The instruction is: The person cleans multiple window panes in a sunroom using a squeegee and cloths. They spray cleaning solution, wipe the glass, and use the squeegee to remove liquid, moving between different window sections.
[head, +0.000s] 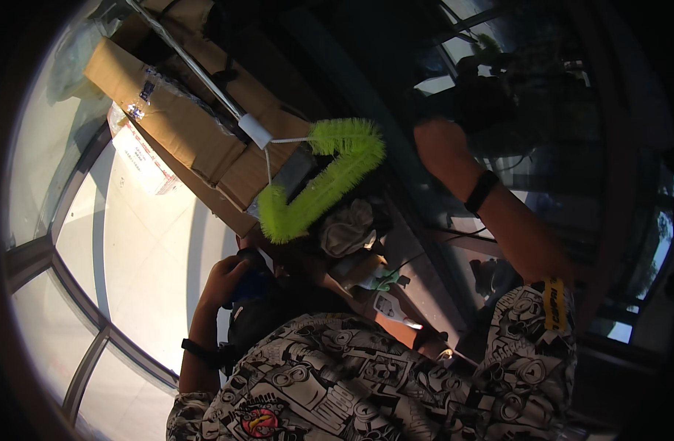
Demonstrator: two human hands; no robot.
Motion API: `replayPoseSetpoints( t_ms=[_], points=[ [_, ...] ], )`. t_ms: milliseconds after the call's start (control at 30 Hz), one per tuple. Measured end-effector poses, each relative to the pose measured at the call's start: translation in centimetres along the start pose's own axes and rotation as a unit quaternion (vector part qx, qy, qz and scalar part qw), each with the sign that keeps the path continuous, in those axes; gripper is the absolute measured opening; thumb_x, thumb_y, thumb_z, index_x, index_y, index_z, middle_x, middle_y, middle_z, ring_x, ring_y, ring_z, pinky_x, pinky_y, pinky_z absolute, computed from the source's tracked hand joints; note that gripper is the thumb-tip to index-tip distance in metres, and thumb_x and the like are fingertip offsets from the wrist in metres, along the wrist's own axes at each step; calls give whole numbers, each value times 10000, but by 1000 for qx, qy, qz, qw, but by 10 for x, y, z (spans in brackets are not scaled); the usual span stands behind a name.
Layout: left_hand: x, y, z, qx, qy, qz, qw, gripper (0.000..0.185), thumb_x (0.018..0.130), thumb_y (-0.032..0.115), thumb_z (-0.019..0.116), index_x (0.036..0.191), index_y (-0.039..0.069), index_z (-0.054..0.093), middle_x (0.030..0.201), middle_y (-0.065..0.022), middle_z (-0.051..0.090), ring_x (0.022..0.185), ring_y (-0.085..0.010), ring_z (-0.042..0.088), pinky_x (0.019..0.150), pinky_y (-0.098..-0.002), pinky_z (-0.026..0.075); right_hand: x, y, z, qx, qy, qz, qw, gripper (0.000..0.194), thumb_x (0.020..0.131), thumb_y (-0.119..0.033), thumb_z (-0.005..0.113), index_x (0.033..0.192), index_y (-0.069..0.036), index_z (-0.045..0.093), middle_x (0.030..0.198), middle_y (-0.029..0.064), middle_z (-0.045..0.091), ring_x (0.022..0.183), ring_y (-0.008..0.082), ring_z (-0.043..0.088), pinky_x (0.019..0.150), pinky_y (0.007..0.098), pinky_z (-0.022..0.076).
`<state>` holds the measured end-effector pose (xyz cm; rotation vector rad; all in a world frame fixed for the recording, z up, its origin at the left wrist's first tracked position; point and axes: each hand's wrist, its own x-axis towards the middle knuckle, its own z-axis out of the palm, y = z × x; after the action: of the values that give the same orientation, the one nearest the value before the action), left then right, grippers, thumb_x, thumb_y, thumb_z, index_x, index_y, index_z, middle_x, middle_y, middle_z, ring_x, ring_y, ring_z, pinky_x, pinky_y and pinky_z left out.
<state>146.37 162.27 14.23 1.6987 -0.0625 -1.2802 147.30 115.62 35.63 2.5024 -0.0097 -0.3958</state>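
My left hand (226, 280) is at the lower left, its fingers bent around a dark blue object (251, 284), perhaps a cloth, lost partly in shadow. Up at the right, my right hand (439, 142) reaches toward a dark glass pane (546, 182). Its fingers are too dark to make out, and so is anything in them. Between the two hands is a lime-green bristle brush (337, 182), bent into an angular loop on wire. A white plastic collar (254, 130) joins it to a shiny metal pole (193, 63).
Flattened cardboard boxes (188, 132) lie behind the pole. A white printed carton (144, 160) stands on the sunlit tiled floor (144, 242), past metal window framing (53, 251). Lower down are a crumpled grey cloth (348, 229) and a white spray bottle (392, 308).
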Motion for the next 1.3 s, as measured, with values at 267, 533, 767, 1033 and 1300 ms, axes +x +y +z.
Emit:
replayPoseSetpoints(
  t_ms=[267,533,767,1033,1300],
  points=[
    [7,-13,2,-14,-2,11,1000,432,984,343,617,1140,-54,686,953,-162,724,831,-202,694,769,-323,555,5,-6,-1,12,8,18,1000,53,805,-89,692,755,-82,710,740,144,707,733,294,731,588,403,590],
    [3,-17,1,-1,18,-6,1000,378,1009,346,574,1050,-14,683,818,-72,678,652,-137,634,560,-280,511,15,-6,15,24,18,19,999,77,810,-63,679,739,-86,698,707,135,689,690,301,717,567,418,582],
    [-1,-39,0,-36,27,-4,999,366,1008,334,586,1074,-13,681,835,-75,683,667,-143,639,586,-278,517,23,-13,36,15,45,9,999,119,808,-57,673,695,-93,687,672,149,661,665,316,700,531,447,557],
    [-3,-32,2,-40,38,-12,998,427,983,348,630,1126,-49,694,923,-142,716,800,-180,676,742,-300,545,28,-19,34,37,57,-1,998,129,807,-66,675,684,-100,695,676,136,668,667,311,704,547,438,564],
    [-1,-21,2,-28,31,-11,999,417,986,350,613,1119,-39,687,897,-118,708,747,-172,664,692,-302,539,26,-24,27,74,73,24,994,111,795,-72,688,688,-99,699,682,131,678,678,309,712,547,442,566]
  ],
)
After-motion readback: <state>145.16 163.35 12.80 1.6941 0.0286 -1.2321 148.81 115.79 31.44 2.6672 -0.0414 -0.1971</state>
